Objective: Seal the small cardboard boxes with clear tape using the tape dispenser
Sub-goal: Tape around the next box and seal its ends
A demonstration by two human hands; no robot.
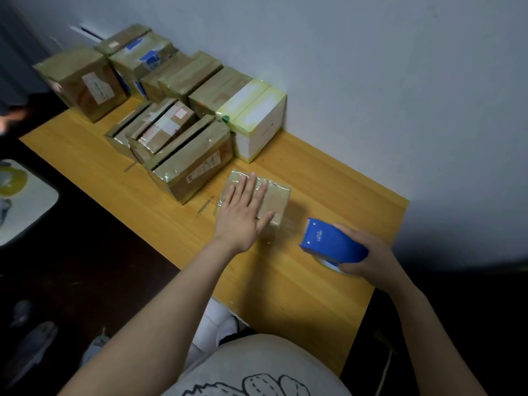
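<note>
A small brown cardboard box wrapped in shiny clear tape lies flat on the wooden table. My left hand presses on its top with straight, spread fingers. To the right, my right hand grips a blue tape dispenser just above the table, a little apart from the box. A roll of clear tape shows under the dispenser. A blurred stretch of clear tape seems to run from the box's right side toward the dispenser.
Several taped cardboard boxes stand in rows at the back left of the table, with a white box against the wall. The table's right edge drops off near the dispenser. Shoes lie on the dark floor at left.
</note>
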